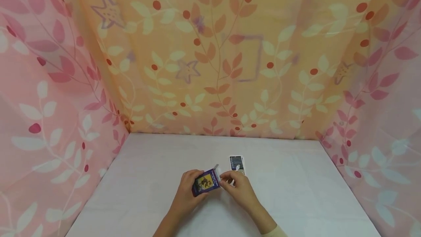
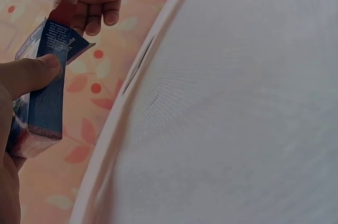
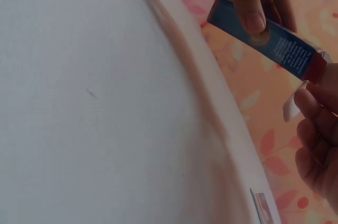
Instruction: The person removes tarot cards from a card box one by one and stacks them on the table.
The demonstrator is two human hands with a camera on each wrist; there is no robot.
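My left hand (image 1: pixel 189 193) grips a small dark blue card box (image 1: pixel 205 183) with a yellow picture on its front, thumb on one side and fingers on the other. In the left wrist view, the box (image 2: pixel 47 86) has its end flaps standing out at the top. At that opened end, my right hand (image 1: pixel 240 189) has its thumb and index finger on a flap (image 3: pixel 293 102), with the other fingers curled loosely. Behind the right hand, partly covered by it, lies a card stack (image 1: pixel 236 162) with a dark blue and white picture.
A white cloth covers the table (image 1: pixel 148 178). Patterned curtains with leaves and berries rise at the back (image 1: pixel 213 65) and along both sides.
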